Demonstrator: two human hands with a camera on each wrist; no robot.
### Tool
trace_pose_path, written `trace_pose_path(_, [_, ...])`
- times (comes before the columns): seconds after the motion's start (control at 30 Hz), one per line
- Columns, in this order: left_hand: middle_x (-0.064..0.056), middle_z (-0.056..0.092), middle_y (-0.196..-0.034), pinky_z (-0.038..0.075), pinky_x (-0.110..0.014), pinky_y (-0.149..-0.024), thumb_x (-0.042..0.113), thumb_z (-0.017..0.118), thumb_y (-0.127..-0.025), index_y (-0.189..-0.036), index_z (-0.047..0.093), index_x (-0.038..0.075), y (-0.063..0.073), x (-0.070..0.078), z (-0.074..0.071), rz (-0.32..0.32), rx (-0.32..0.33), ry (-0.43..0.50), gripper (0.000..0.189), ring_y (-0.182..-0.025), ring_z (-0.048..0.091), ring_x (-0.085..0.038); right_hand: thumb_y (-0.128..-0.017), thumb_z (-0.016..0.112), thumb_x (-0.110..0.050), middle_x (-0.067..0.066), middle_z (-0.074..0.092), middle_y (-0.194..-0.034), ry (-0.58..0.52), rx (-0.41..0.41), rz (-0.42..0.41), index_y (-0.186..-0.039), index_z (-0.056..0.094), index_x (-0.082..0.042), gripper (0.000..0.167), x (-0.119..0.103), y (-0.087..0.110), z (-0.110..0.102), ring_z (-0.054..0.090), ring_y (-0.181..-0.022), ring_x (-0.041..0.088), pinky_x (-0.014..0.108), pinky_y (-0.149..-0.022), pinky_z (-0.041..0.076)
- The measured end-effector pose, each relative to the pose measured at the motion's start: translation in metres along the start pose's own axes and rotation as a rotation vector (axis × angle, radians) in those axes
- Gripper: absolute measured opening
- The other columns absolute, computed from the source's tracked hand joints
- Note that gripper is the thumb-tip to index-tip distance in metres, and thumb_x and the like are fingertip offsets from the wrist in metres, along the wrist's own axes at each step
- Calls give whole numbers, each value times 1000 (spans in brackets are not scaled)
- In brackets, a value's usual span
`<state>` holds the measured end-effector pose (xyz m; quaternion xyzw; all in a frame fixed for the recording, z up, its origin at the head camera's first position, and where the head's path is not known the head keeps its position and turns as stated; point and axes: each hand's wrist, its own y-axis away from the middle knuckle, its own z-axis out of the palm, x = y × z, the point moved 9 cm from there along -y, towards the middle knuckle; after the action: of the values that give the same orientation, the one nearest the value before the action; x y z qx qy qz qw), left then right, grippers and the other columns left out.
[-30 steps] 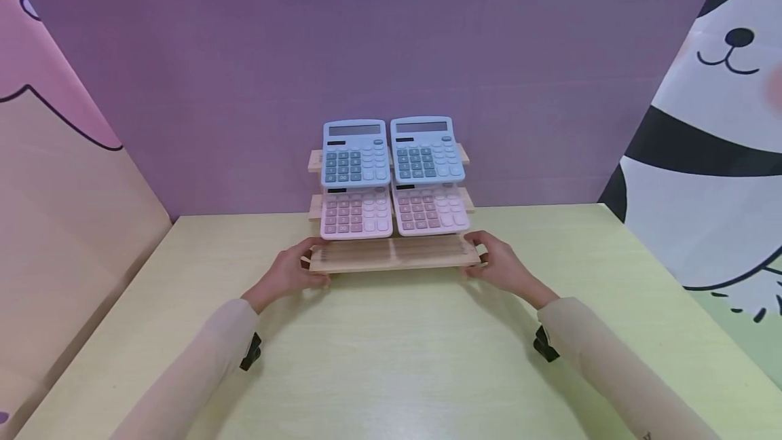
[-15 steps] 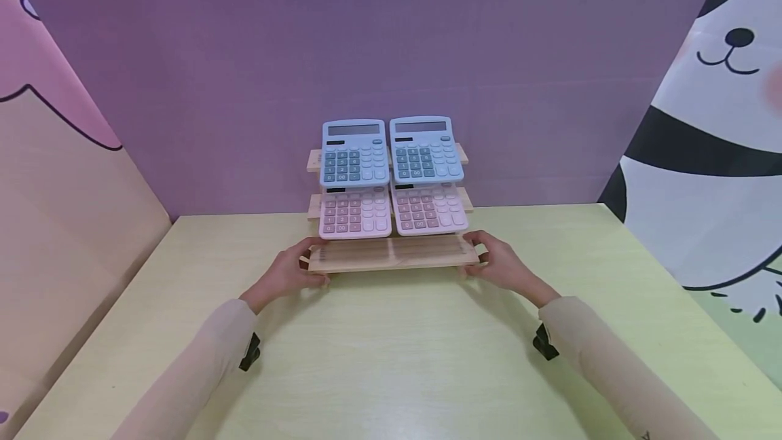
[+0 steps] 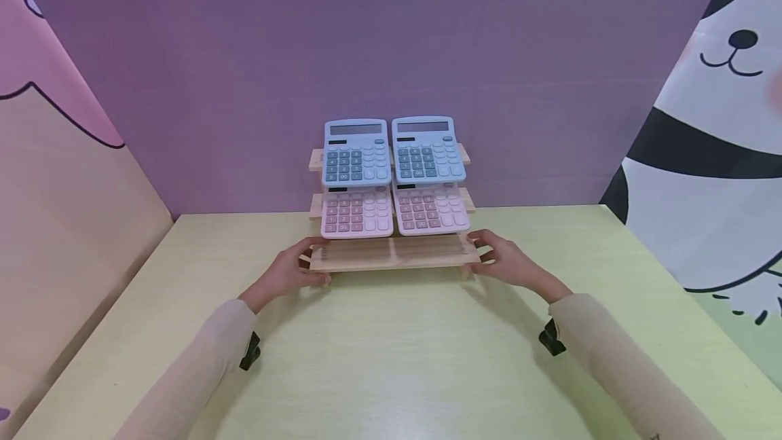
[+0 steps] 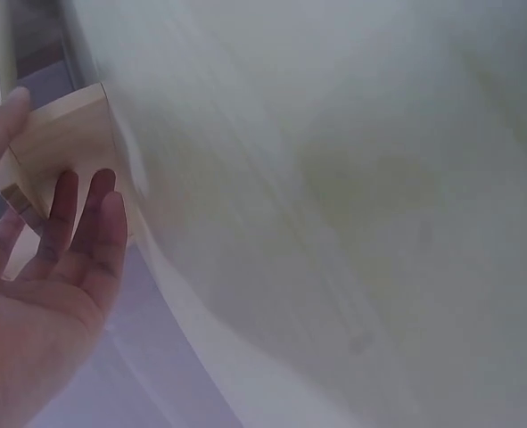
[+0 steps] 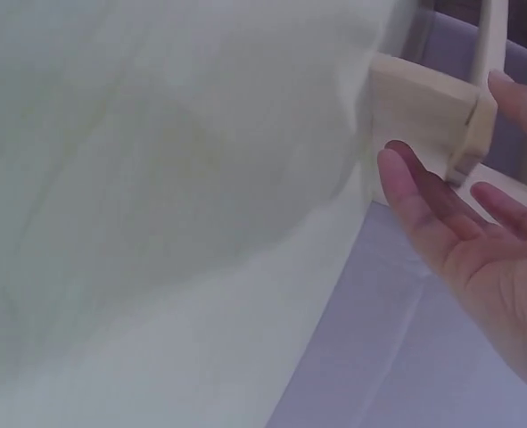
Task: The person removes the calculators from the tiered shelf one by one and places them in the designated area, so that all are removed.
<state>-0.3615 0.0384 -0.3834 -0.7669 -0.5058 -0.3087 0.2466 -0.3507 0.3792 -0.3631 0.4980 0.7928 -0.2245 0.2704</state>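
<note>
A tiered wooden display rack (image 3: 396, 254) stands on the table against the backdrop, its bottom board bare on top. Two blue calculators (image 3: 356, 153) lean side by side on the upper tier, with two pink calculators (image 3: 431, 209) below them. My left hand (image 3: 287, 270) holds the rack's lower left end; in the left wrist view its thumb is at the board and its fingers (image 4: 64, 209) reach under it by the leg. At the lower right end, my right hand (image 3: 507, 261) has its fingers loosely spread around the board's corner, next to the leg (image 5: 419, 102).
The pale yellow table (image 3: 391, 358) extends in front and to both sides. A purple backdrop (image 3: 391, 53) rises right behind the rack. Printed cloth walls flank it, with a panda (image 3: 702, 223) on the right. A black wrist strap (image 3: 552, 338) shows below the right sleeve.
My right hand has shifted slightly right and its lower fingers have loosened from the rack's leg, which now shows. The left hand and the calculators stay about where they were.
</note>
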Motion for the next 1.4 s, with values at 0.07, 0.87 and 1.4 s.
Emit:
trace_pose_path(0.07, [-19, 51, -119, 52, -38, -84, 21, 75, -76, -137, 37, 13, -1, -1, 0, 7, -5, 5, 73, -100, 56, -30, -83, 66, -13, 31, 48, -121, -15, -7, -5, -129, 35, 8, 59, 0, 1, -3, 61, -96, 39, 42, -82, 53])
trace_pose_path(0.87, [-15, 52, -124, 50, -38, -88, 34, 72, -77, -133, 44, 16, -1, -2, -4, 16, 17, 11, 65, -101, 57, -29, -89, 58, -30, 18, 44, -130, -201, 127, 57, -136, 32, -3, 60, -8, -4, -69, 57, -107, 27, 32, -84, 53])
trace_pose_path(1.4, [-13, 50, -129, 50, -38, -89, 39, 72, -76, -132, 45, 17, -1, -3, -5, -8, 18, -9, 66, -104, 56, -29, -90, 55, -12, 19, 49, -123, -364, 295, 31, -131, 37, 0, 47, -31, -35, -83, 54, -108, 32, 27, -83, 54])
